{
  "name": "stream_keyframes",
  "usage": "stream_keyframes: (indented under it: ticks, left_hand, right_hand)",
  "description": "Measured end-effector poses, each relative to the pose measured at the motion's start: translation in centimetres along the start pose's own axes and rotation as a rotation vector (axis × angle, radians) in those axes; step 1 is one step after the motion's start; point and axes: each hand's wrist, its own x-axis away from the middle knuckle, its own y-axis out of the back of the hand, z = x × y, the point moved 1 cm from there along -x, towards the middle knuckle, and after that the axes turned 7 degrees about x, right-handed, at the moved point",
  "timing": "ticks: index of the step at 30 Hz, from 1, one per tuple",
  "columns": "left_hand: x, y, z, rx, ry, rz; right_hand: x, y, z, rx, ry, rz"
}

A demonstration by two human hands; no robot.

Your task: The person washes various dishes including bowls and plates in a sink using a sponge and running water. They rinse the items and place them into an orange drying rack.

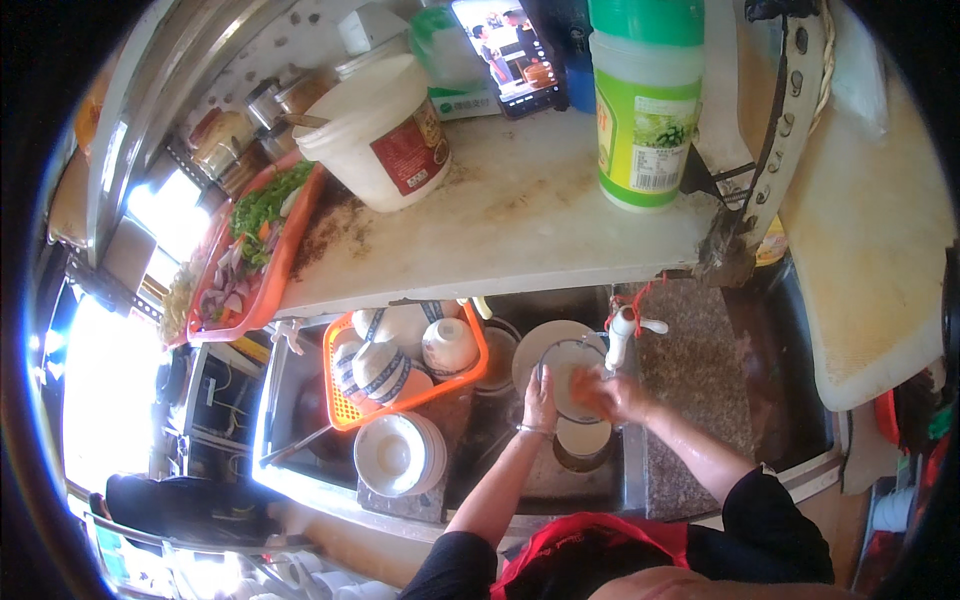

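Note:
My left hand (540, 403) grips the near left rim of a round white plate with a dark edge (561, 364), tilted over the sink (510, 487). Over the plate's right side is my right hand (611, 396). Its fingers are blurred, and whether they hold something is unclear. Close above that hand is a white plastic tap (619, 341) tied with red string. A larger pale plate (529, 345) shows behind the held one. Below my hands, a white dish (583, 437) sits in the basin.
To the left, an orange plastic basket (342, 412) holds several upturned bowls (448, 345), near a stack of white bowls (391, 455). The shelf (495, 240) overhangs the sink's back, bearing a white bucket (375, 135), a green-capped container (649, 112), a phone (514, 60) and a vegetable tray (289, 247).

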Motion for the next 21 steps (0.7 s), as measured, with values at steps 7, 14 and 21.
stream_keyframes:
  ticks: [7, 14, 21]
  left_hand:
    - [-1.3, -5.2, -0.1, 0.250, 0.022, -0.008]
    - [-1.4, 1.1, -3.4, -0.023, -0.188, 0.006]
    - [-0.3, -2.2, 1.3, -0.058, -0.122, -0.115]
  right_hand:
    - [-5.4, -1.0, 2.2, 0.062, -0.158, -0.545]
    - [-1.4, 3.9, -0.5, 0.129, -0.039, 0.128]
    - [-0.3, 0.1, -3.6, -1.236, -0.683, -0.406]
